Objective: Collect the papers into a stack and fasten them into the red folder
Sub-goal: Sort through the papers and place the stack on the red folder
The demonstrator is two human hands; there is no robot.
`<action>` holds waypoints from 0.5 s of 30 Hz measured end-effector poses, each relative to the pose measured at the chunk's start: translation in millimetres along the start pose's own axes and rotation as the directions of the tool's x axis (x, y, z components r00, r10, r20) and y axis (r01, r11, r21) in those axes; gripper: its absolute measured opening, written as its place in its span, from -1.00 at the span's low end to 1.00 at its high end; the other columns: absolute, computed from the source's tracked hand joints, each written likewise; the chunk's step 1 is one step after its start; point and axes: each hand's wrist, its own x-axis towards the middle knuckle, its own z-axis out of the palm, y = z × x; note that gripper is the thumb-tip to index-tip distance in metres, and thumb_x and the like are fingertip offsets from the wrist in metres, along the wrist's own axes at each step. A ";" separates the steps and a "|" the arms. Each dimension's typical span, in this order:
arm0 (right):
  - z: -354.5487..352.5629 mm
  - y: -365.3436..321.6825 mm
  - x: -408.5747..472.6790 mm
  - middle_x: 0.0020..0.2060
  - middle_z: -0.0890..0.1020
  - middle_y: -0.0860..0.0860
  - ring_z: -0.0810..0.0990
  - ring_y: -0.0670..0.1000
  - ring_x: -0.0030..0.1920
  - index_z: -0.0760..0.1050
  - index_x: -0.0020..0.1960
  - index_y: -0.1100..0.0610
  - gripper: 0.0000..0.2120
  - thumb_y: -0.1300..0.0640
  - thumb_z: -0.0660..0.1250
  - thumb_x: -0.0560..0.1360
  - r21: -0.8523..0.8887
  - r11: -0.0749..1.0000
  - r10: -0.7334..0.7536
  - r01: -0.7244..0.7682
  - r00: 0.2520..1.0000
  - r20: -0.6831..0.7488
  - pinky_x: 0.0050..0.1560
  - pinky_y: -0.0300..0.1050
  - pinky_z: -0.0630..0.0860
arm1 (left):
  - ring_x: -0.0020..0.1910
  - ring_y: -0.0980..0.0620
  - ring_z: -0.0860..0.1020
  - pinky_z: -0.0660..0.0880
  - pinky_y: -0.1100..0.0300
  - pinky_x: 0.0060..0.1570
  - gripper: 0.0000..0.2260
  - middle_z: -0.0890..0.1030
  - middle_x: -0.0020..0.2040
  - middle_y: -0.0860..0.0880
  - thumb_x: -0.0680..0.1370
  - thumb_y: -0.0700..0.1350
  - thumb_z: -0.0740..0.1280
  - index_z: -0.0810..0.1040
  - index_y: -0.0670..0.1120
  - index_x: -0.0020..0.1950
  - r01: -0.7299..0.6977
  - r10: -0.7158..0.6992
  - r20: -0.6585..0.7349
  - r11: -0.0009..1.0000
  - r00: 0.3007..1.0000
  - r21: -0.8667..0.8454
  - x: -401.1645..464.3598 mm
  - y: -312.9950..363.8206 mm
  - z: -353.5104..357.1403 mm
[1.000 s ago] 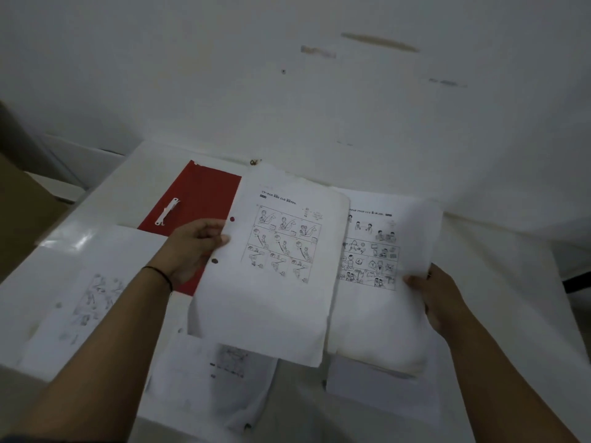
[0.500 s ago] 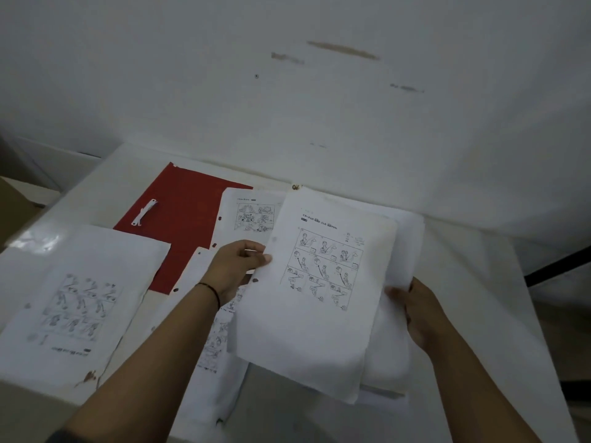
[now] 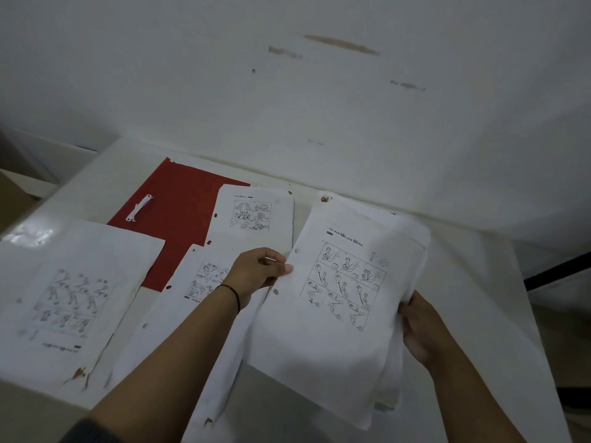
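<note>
Papers (image 3: 339, 302) are now one bundle in your two hands, held up over the table (image 3: 479, 282) on the far-right side. Your left hand (image 3: 256, 273) pinches the bundle's left edge, thumb on top, by the punched holes. Your right hand (image 3: 422, 330) grips the right edge, and its fingers go under the sheets, so I think they are curled there, but I cannot see them well.

A second ago you held two sheets apart, one in each hand, fanned out side by side. Half a second ago they had slid together. Now they sit one on top of the other, so the stack has grown. The edges on the right do not line up yet.

The bundle has also moved to the right. That uncovered things that were hidden before. Just past your left fingertips lies one loose sheet (image 3: 252, 215), partly over the red folder (image 3: 179, 212). Under your left wrist lies another sheet (image 3: 198, 282). Well to the left of your left hand lies a third sheet (image 3: 73, 298), turned the other way round. The red folder lies open and flat, with its white fastener strip (image 3: 139, 207) on it, well away from both hands.

So the job is only partly done, I judge. Three sheets still need picking up, and nothing is clipped into the folder yet. The sheet nearest your left fingers looks like the easy one to take next.
</note>
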 end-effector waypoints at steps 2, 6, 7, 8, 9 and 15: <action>-3.6 -1.0 -1.5 0.05 0.68 0.11 0.66 0.07 0.06 0.51 0.19 0.18 -0.60 0.48 0.08 0.52 0.033 0.999 0.024 -0.025 0.999 0.037 -0.02 -0.13 0.63 | -0.44 0.13 0.49 0.50 0.37 -0.38 -0.87 0.55 -0.35 -0.04 0.37 -0.32 0.47 0.57 -0.15 -0.19 0.009 -0.009 0.015 1.000 1.000 -0.018 1.1 1.7 1.7; -9.3 -4.9 -3.4 0.13 0.65 0.10 0.63 0.08 0.13 0.48 0.28 0.16 -0.68 0.34 0.12 0.59 0.041 0.999 0.023 -0.026 0.997 0.076 0.10 -0.06 0.58 | -0.41 0.08 0.45 0.50 0.35 -0.37 -0.88 0.54 -0.39 -0.02 0.40 -0.29 0.46 0.57 -0.13 -0.17 0.030 -0.026 0.074 0.998 0.997 -0.060 4.0 4.4 4.0; -10.0 -6.3 -4.0 0.14 0.64 0.10 0.62 0.10 0.15 0.47 0.29 0.15 -0.69 0.30 0.14 0.60 0.033 0.999 0.021 -0.024 0.996 0.090 0.13 -0.02 0.57 | -0.40 0.06 0.42 0.50 0.34 -0.37 -0.88 0.52 -0.38 -0.03 0.40 -0.29 0.45 0.56 -0.13 -0.17 0.034 -0.027 0.096 0.997 0.995 -0.068 5.1 5.0 4.9; -9.0 -8.2 -5.0 0.15 0.64 0.11 0.62 0.11 0.16 0.47 0.30 0.14 -0.69 0.27 0.14 0.60 0.024 0.999 0.021 -0.024 0.994 0.105 0.15 0.03 0.56 | -0.39 0.05 0.41 0.50 0.33 -0.36 -0.88 0.49 -0.36 -0.04 0.41 -0.29 0.45 0.56 -0.13 -0.16 0.034 -0.026 0.115 0.997 0.993 -0.064 5.4 5.8 5.5; -9.4 -9.3 -5.1 0.16 0.63 0.11 0.61 0.12 0.16 0.47 0.30 0.14 -0.69 0.26 0.15 0.59 0.009 1.000 0.026 -0.027 0.993 0.113 0.18 0.08 0.55 | -0.38 0.05 0.41 0.51 0.33 -0.36 -0.88 0.47 -0.36 -0.04 0.40 -0.29 0.46 0.56 -0.13 -0.17 0.027 -0.021 0.125 0.999 0.992 -0.044 6.2 6.2 7.0; -12.6 -9.4 -3.7 0.15 0.64 0.09 0.63 0.11 0.14 0.49 0.29 0.12 -0.67 0.31 0.14 0.59 0.010 0.999 0.032 -0.033 0.996 0.089 0.09 0.04 0.59 | -0.43 0.11 0.50 0.56 0.32 -0.32 -0.82 0.55 -0.27 -0.06 0.37 -0.26 0.50 0.57 -0.18 -0.08 -0.070 0.060 0.092 0.991 0.994 0.113 10.8 6.1 16.9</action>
